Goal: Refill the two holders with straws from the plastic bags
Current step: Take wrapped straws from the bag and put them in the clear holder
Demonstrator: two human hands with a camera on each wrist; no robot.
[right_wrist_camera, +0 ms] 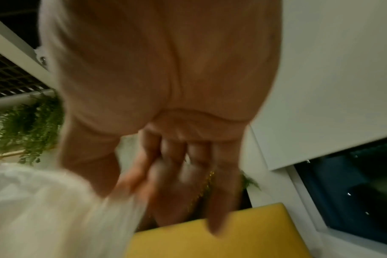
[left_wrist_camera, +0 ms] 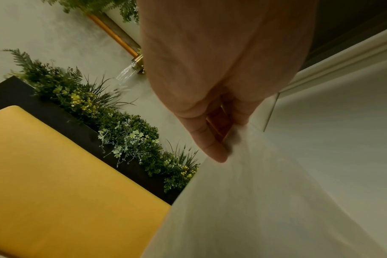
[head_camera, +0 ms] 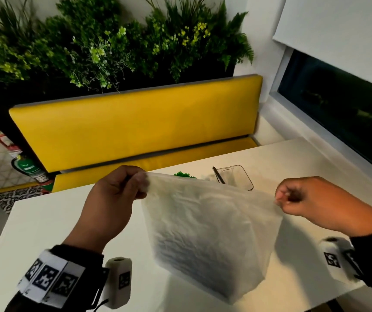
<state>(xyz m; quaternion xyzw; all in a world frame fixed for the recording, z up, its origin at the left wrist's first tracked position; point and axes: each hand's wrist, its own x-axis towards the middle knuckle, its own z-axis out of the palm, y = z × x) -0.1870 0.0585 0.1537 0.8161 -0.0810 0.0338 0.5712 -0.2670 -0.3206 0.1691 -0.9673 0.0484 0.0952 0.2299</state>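
A cloudy white plastic bag (head_camera: 205, 235) hangs above the white table (head_camera: 45, 228), its lower part dark with a bundle of straws seen dimly through the film. My left hand (head_camera: 143, 185) pinches the bag's top left corner, and my right hand (head_camera: 279, 198) pinches the top right corner, so the top edge is stretched between them. In the left wrist view the bag (left_wrist_camera: 265, 200) fans out below my left hand (left_wrist_camera: 223, 148). The right wrist view is blurred; the bag (right_wrist_camera: 44, 209) runs from my right hand (right_wrist_camera: 139, 185). Behind the bag stands a clear holder (head_camera: 236, 176) with one dark straw (head_camera: 218, 175).
Green straw tips (head_camera: 183, 174) peek over the bag's top edge, left of the clear holder. A yellow bench (head_camera: 135, 122) faces the table's far side, with plants (head_camera: 113, 46) above it. A dark window (head_camera: 342, 109) runs along the right.
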